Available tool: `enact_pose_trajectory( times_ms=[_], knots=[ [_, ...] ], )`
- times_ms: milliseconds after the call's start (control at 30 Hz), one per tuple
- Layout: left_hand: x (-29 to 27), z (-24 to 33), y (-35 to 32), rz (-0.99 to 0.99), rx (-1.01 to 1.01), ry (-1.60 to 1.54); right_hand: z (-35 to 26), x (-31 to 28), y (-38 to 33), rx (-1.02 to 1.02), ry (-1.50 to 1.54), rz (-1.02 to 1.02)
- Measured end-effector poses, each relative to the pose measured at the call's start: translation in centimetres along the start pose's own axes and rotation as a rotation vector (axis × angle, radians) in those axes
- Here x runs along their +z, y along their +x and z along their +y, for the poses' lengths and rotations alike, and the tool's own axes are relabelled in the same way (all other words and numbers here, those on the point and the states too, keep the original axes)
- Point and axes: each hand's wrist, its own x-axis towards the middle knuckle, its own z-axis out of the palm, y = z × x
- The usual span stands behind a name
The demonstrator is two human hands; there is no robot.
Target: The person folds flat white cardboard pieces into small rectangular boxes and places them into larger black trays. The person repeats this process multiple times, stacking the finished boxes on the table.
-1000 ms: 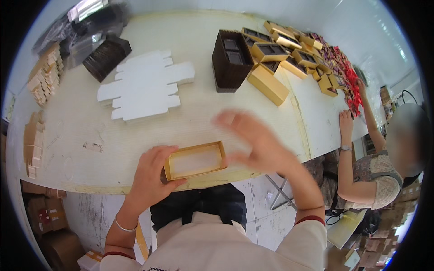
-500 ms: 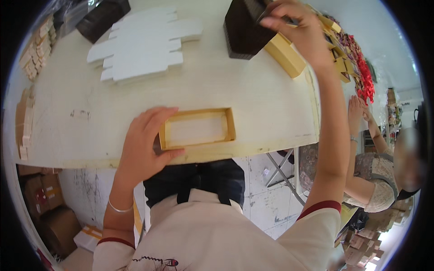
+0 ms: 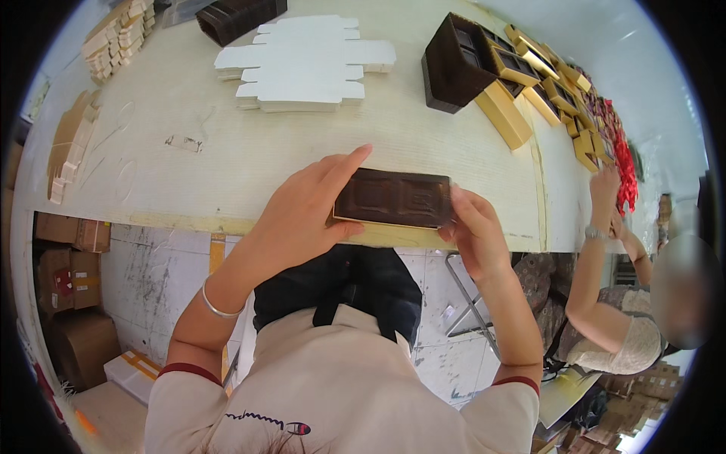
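Note:
A dark brown plastic tray insert with shallow square recesses lies over the small gold box near the table's front edge. Most of the box is hidden under it, with a thin pale-gold edge showing on the near side. My left hand is wrapped round the left end, thumb on the near side and fingers on the far side. At the other end, my right hand has its thumb and fingers on the insert's short side. How deep the insert sits cannot be made out.
A tall stack of brown inserts stands at the far right beside a gold box. Several insert-filled gold boxes and red ribbon lie beyond. White flat carton blanks are piled farther back. A co-worker's hand is at right.
My right hand has come back from the insert stack to the gold box, bringing a brown insert that now covers its opening. My left hand stays on the box. The view has shifted.

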Motion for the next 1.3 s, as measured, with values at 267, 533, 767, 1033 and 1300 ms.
enact_pose_trajectory(
  times_ms=[267, 533, 767, 1033, 1300],
  knots=[
    [-0.6, -0.2, 0.2, -0.127, -0.042, 0.099, -1.1, -0.3, 0.0, -0.617, -0.683, -0.179],
    [0.2, -1.7, 1.8, -0.076, 0.218, 0.053, -1.9, 0.6, 1.3, -0.878, -0.987, -0.501],
    [-0.3, -2.3, 2.1, -0.13, 0.277, 0.155, -0.8, 0.6, 1.3, -0.546, -0.882, -0.495],
    [0.7, -0.6, 0.7, -0.101, 0.357, 0.568, 3.1, 2.7, -2.4, -1.082, -1.636, -0.119],
    [-0.7, 0.5, 1.3, -0.248, 0.23, 0.438, 3.5, 2.0, -0.9, -0.867, -1.093, -0.104]
  ],
)
